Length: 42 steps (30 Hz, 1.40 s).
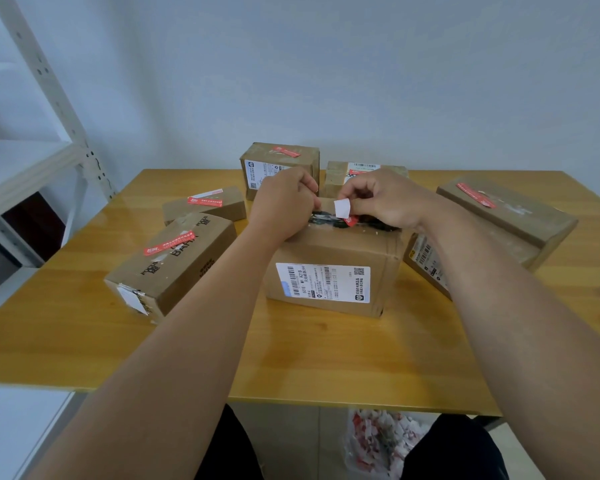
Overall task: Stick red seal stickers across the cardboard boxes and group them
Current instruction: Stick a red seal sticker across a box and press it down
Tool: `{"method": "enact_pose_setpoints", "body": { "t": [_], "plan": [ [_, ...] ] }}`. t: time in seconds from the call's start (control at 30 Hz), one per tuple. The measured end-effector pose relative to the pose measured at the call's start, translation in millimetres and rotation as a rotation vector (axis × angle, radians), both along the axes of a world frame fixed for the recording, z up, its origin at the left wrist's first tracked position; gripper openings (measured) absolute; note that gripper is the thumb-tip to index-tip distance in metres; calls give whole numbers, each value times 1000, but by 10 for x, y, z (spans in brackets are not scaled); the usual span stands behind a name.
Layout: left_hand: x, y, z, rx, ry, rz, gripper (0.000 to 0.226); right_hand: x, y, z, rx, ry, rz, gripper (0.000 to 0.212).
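A cardboard box (pixel 329 268) with a white shipping label on its front stands at the table's middle. Both my hands are over its top. My right hand (pixel 385 199) pinches a sticker (pixel 343 211) that shows its white backing, with a red tip below it touching the box top. My left hand (pixel 286 199) has its fingers curled at the sticker's left end; what they pinch is hidden. Red seal stickers lie across a box at the left (pixel 174 261), a small box behind it (pixel 205 204), a back box (pixel 279 164) and a right box (pixel 510 209).
Another box (pixel 340 174) stands at the back behind my hands, and one (pixel 430 263) lies under my right forearm. A white metal shelf (pixel 25 164) stands at the left. On the floor under the wooden table (pixel 326 358) lies a bag of sticker scraps (pixel 381 441).
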<state>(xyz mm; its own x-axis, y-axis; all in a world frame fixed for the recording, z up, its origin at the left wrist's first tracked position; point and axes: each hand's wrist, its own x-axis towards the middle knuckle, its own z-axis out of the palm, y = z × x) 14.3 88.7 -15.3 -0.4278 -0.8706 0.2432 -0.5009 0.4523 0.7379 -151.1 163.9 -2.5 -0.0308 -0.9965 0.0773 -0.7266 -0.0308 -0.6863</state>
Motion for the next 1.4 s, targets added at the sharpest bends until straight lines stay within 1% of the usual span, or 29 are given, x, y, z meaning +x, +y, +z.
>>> {"method": "enact_pose_setpoints", "body": {
  "t": [0.07,0.17,0.23,0.3,0.33,0.43,0.57,0.63,0.7,0.8,0.87,0.97,1.07,1.13,1.17,1.2,1.23,1.33,1.4],
  "plan": [
    [0,0,0,4,4,4,30,3,9,1,-7,-20,-3,8],
    [-6,-6,-3,7,4,9,29,0,12,-4,-7,-42,-5,6],
    [-9,-8,-5,9,5,8,27,13,13,-6,-1,-56,11,11],
    [-5,-10,-5,19,10,8,26,29,14,1,7,-66,27,22],
    [-2,-10,-5,23,12,9,26,33,11,1,7,-64,18,23],
    [-3,3,3,27,8,14,27,41,22,-2,-3,-45,-33,13],
    [-4,25,24,38,13,16,28,35,37,-31,-57,-184,-81,10],
    [0,30,32,54,20,19,28,18,28,-62,-106,-312,-130,6],
    [3,41,35,69,26,30,29,-10,14,-94,-151,-417,-181,9],
    [2,69,40,102,52,47,27,6,7,-82,-187,-484,-231,13],
    [-4,84,45,140,87,39,23,78,17,-33,-216,-500,-247,12],
    [-3,147,111,171,139,-42,22,225,38,64,-277,-462,-270,19],
    [47,262,195,181,221,-175,29,403,56,116,-360,-441,-312,8],
    [90,303,196,202,273,-226,26,489,46,98,-414,-431,-381,4],
    [112,322,183,178,273,-244,22,523,50,78,-439,-437,-412,3],
    [131,332,159,150,269,-250,17,556,54,56,-464,-461,-438,1],
    [146,341,136,141,281,-251,12,581,57,33,-485,-497,-456,5],
    [178,384,103,170,357,-230,17,658,83,-28,-492,-596,-472,20],
    [200,404,104,195,401,-195,18,723,118,-38,-497,-669,-456,20]
  ]
}}
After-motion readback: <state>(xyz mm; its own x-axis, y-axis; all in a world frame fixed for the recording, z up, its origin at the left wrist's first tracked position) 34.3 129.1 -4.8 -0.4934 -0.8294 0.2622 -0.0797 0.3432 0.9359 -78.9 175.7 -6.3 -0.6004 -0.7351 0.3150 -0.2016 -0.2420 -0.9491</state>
